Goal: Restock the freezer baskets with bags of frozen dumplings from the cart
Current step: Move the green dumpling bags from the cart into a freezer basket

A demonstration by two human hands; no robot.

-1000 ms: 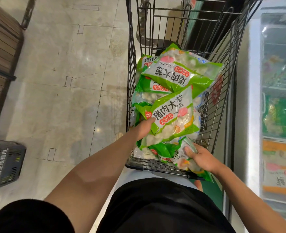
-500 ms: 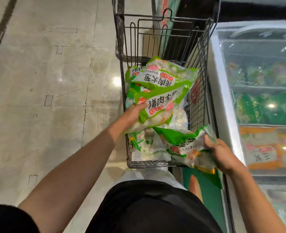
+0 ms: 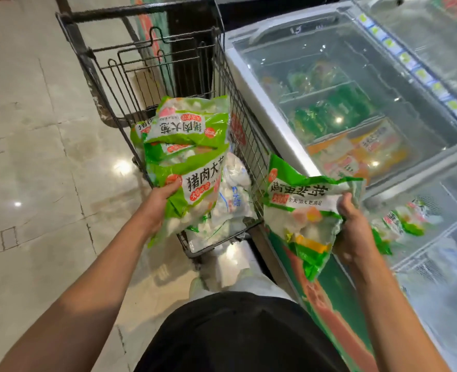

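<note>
A pale tiled floor (image 3: pixel 42 162) is lying left of the wire cart (image 3: pixel 230 84); a glass-topped freezer (image 3: pixel 361 84) is standing right of it, its contents blurred by glare. The left hand (image 3: pixel 158 204) is gripping a green dumpling bag (image 3: pixel 195 183) over the cart; the right hand (image 3: pixel 353 232) is clutching another bag (image 3: pixel 302 210) just right of the cart.

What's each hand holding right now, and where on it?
Left hand holds a dumpling bag by its left edge; right hand holds another green bag by its right edge.
</note>
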